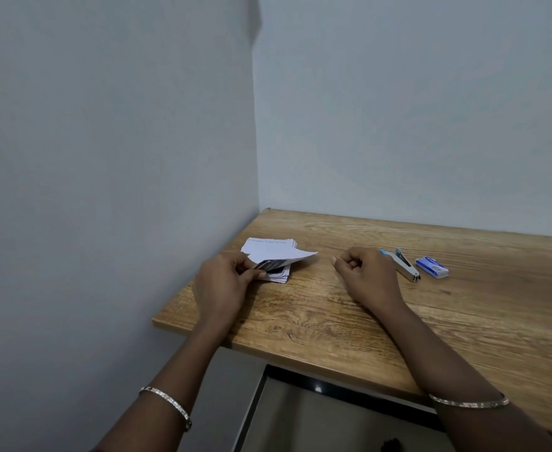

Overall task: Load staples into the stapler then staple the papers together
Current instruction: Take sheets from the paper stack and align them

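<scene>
The surface [382, 314] is wood or wood-look board, matt, with a strong brown grain. On it the papers [269, 251] are thin white sheets, one showing a dark glossy print beneath. Right of them, the stapler [406, 266] looks like bright metal with blue plastic parts. The staple box [432, 266] beside it looks like blue printed card. Both wrists carry shiny metal bangles [167, 404].

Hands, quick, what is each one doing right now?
Left hand: pinching a sheet lifted off the paper stack.
Right hand: loosely curled, holding nothing.
</scene>
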A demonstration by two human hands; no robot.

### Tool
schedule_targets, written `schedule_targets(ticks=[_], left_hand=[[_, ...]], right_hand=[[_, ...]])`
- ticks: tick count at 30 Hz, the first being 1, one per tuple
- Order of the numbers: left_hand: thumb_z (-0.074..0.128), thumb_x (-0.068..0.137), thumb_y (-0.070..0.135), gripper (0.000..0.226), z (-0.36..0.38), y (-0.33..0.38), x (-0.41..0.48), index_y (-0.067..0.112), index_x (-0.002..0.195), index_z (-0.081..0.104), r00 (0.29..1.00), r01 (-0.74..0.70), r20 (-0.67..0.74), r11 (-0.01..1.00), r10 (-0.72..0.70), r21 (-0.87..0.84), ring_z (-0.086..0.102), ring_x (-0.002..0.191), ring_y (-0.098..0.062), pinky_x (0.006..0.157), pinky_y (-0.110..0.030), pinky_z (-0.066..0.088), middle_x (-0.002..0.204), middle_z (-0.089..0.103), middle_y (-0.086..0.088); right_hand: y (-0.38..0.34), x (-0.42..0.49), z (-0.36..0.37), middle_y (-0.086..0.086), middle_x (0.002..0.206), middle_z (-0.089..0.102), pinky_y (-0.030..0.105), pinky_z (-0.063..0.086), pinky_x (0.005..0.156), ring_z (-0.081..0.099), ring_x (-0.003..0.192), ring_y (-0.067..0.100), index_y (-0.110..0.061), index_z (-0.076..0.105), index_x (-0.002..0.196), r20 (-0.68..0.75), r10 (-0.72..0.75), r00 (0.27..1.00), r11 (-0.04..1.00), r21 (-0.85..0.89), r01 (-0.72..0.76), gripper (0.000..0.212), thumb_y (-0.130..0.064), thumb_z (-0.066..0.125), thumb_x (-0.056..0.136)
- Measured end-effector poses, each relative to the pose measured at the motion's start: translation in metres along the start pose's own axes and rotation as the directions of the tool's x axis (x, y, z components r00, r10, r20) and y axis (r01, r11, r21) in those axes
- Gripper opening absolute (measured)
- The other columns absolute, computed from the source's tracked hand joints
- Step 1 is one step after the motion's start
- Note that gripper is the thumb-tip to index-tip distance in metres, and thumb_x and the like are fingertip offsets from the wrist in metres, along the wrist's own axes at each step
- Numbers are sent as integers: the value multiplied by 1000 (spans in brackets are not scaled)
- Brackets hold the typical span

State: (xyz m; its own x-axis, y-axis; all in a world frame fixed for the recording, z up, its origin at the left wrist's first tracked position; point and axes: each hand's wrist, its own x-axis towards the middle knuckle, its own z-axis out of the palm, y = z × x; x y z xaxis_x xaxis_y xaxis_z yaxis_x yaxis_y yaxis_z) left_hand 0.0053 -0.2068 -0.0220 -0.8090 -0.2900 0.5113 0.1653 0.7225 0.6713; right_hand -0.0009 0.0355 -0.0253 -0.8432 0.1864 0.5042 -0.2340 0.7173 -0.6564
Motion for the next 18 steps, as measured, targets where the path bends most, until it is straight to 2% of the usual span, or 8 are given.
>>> schedule_targets(ticks=[2,5,9,12,15,18], left_hand=[[87,53,58,35,-1,0,1,33,54,62,999,35,-5,999,-35,-7,51,54,6,45,-23,26,51,59,20],[86,53,61,42,-1,-1,3,26,58,64,1000,26,-11,999,-26,-43,57,55,-2,46,-24,30,55,64,14],[83,68,51,32,-1,-5,4,24,59,69,999,-25,-29,980,20,-199,62,54,-12,46,-27,38,55,67,8],[78,80,41,17,-2,-7,4,28,69,76,998,-38,-50,962,25,-272,66,53,-19,50,-36,51,56,70,1],[75,87,30,11,-1,-11,6,22,80,79,998,-34,-61,957,17,-289,66,49,-13,56,-37,57,61,72,4],[73,88,26,12,2,-14,9,18,91,81,996,-9,-87,950,-20,-313,71,59,-16,64,-40,60,75,78,2]], right_hand=[[-1,0,0,-2,68,68,32,52,66,62,68,13,-15,75,75,-1,-4,1000,1000,6,4,19,-26,73,90],[-2,0,-1,-2,67,68,34,52,66,61,66,12,-14,75,75,-1,-8,1000,1000,10,8,20,-26,73,90],[-3,-1,-2,-2,65,67,33,51,65,58,63,10,-13,75,74,-5,-13,1000,1000,21,14,21,-26,73,90],[-3,-1,-3,-1,66,68,34,51,66,58,63,11,-12,75,74,-3,-20,1000,1000,22,20,21,-26,73,90],[-3,-2,-3,-1,66,68,32,50,64,60,64,12,-13,75,74,-2,-20,1000,999,28,20,20,-26,74,89],[-4,-1,-3,-2,65,67,30,48,63,59,63,11,-14,75,73,6,-28,1000,999,32,28,18,-24,75,88]])
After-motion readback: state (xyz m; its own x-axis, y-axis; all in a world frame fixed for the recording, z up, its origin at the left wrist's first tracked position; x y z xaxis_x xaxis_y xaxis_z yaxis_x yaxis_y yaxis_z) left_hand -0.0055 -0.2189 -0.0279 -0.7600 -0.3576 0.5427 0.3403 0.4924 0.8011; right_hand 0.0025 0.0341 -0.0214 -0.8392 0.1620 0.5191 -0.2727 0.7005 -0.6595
